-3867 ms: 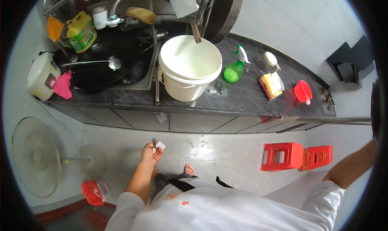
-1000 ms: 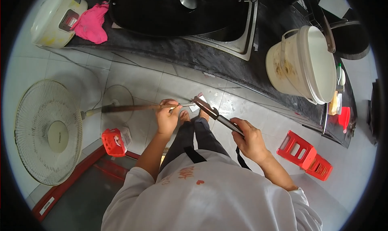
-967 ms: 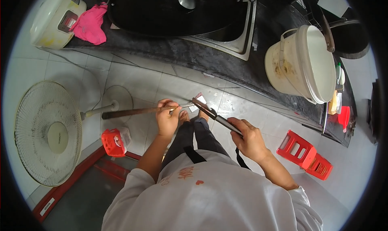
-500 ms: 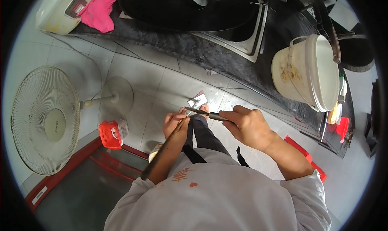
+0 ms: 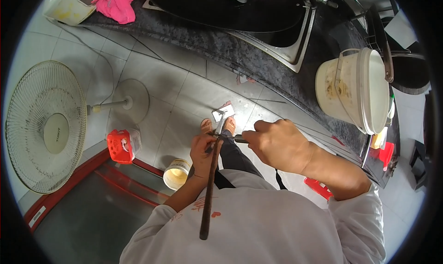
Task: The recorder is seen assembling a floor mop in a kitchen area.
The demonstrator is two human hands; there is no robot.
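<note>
My left hand (image 5: 202, 151) is closed around the upper part of a long tool with a brown wooden handle (image 5: 210, 195) and a pale metal shaft. The handle hangs down across my shirt. A pale rectangular plate (image 5: 224, 112) shows at the shaft's far end; I cannot tell whether it belongs to the tool or lies on the floor. My right hand (image 5: 277, 144) is wrapped round a black-handled, knife-like tool (image 5: 240, 139). Its narrow dark end crosses the long tool beside my left fingers, and whether they touch is unclear.
Ahead runs a dark stone counter (image 5: 184, 42) with a large black wok (image 5: 198, 8) and an off-white lidless bucket (image 5: 339, 86). A standing fan (image 5: 48, 125) is at left, near a red basket (image 5: 121, 146). A small tub (image 5: 176, 174) stands beside my left forearm.
The wooden handle has swung from lower left to nearly straight down across my shirt. My right hand has shifted slightly left and lower. More of the small tub shows.
</note>
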